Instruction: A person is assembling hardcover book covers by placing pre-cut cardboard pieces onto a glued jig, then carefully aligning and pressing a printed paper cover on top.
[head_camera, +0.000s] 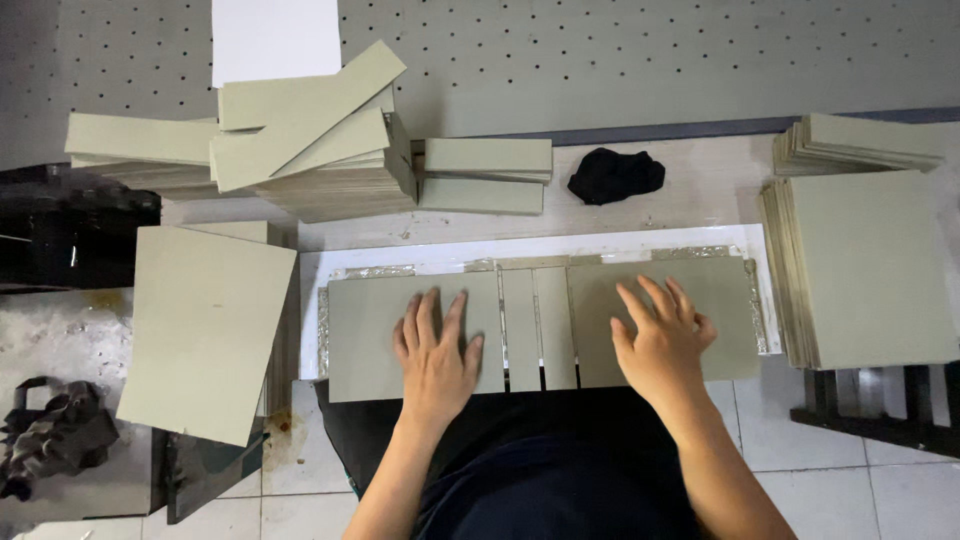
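1. Basically both hands are pressed flat, palms down, fingers spread wide, gripping nothing.
2. Left hand (435, 350) lies on the left grey-green panel (370, 335), fingertips pointing away from the person, thumb toward the middle.
3. Right hand (662, 340) lies on the right grey-green panel (725, 320), fingers fanned up and to the left.
4. Between the two panels sit two narrow strips (538, 325) of the same board, upright side by side, thin gaps between them.
5. All four pieces lie in a row on a white sheet (620, 245), which sits on the worktable (700, 180) right in front of the person's body.
6. Silvery shiny edging shows along the top and side edges of the row; cannot tell what material it is.
7. Right of the row: a tall stack of square boards (870, 270), with a smaller stack (860, 140) behind it.
8. Left of the row: a big square board (205, 330) tilted, overhanging the table edge.
9. Back left: a messy pile of long strips (300, 130), lying crossed at angles; a short neat stack of strips (487, 175) just right of it.
10. Black crumpled cloth (615, 175) on the table behind the white sheet, near the short stack.
11. Pegboard wall (650, 60) at the back, tiled floor (830, 470) below.
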